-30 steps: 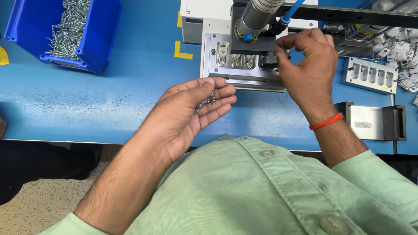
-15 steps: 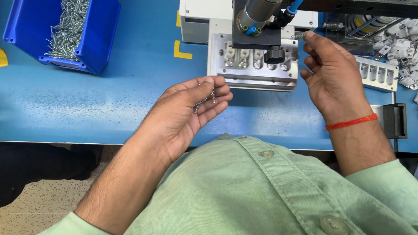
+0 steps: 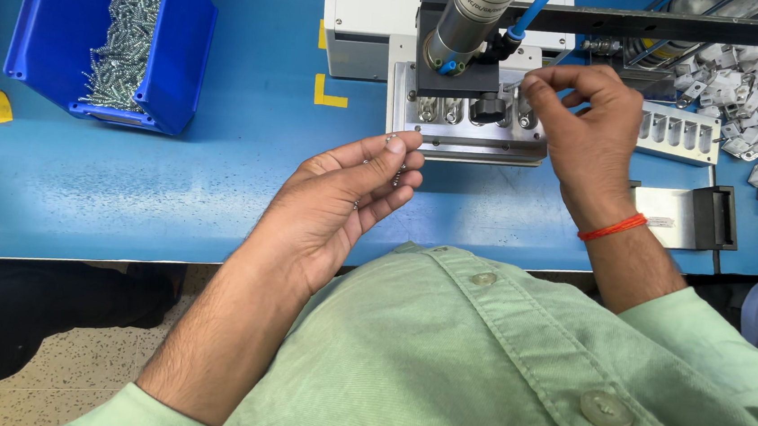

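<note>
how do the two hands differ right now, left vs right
The left hand lies palm up over the blue table, fingers loosely curled around a few small screws. The right hand is raised at the metal fixture, thumb and fingertips pinched together; what they pinch is too small to tell. Only the right wrist wears a red thread band. Both come out of light green sleeves.

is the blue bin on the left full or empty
Partly full. The blue bin holds a heap of small silver screws against its back; bare blue floor shows in front, and the heap sits below the rim.
</note>
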